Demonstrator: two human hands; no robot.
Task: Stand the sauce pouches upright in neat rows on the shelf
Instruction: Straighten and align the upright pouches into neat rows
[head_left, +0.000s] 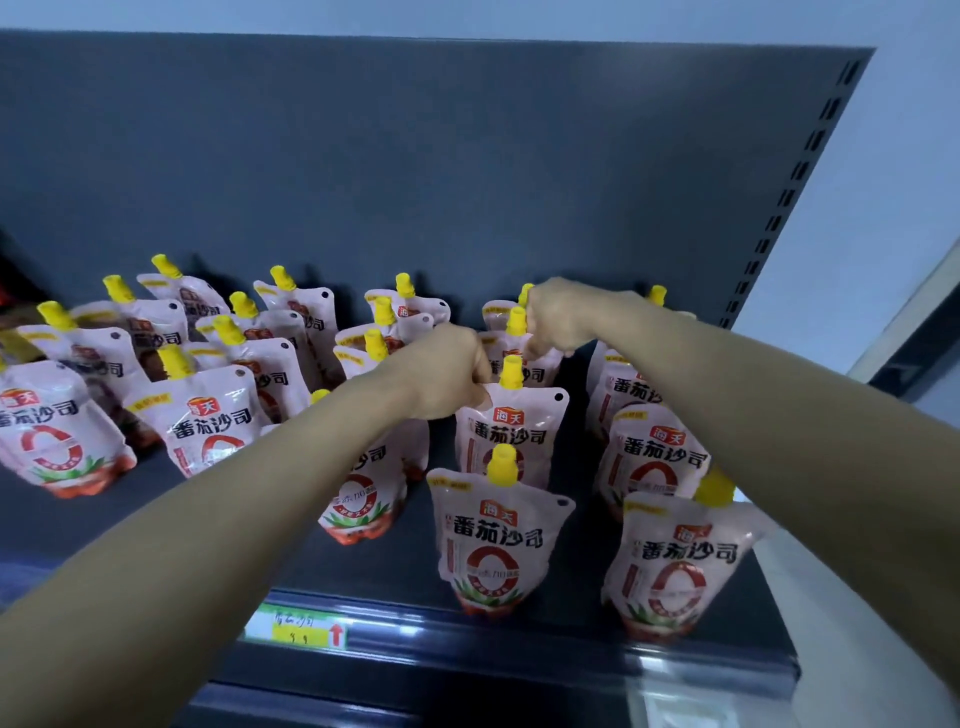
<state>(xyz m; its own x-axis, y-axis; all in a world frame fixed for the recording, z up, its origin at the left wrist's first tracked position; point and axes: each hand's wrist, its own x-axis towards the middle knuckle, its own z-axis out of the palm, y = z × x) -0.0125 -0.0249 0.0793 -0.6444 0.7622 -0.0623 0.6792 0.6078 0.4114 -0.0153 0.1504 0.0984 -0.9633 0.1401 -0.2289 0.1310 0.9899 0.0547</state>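
Dark grey shelf (395, 561) w/ matching back panel, seen from above & in front. Sauce pouches (208, 415) cover it: pale pink, glossy, yellow screw caps on angled spouts, bold black Chinese lettering, small red logo tag, big red 0 ring over green leaves & tomato art at the base, punch hole near the top right corner.

Far left: a front pouch (49, 431) leans left, more behind it in loose, tilted rows; caps point different ways. Next col. over also leans, pouches overlapping.

Centre-left: left hand (441, 371) reaches in over the pouches, fingers curled shut at the top left corner of a mid-row pouch (511, 431), just beside its yellow cap. Contact looks like a pinch on the pouch's top edge, fingertips hidden. The forearm covers part of a pouch (363, 493) below it.

Centre: front pouch (496, 540) stands upright near the shelf lip, the gripped 1 straight behind it.

Centre-right: right hand (558, 317) is closed in a fist around the top of a pouch further back, next to its cap (517, 321); exact grip hidden.

Right: col. of about 3 upright pouches under the right forearm, front 1 (680, 561) near the edge.

Price label (296, 626), green & yellow w/ red arrow, on the shelf's front strip.
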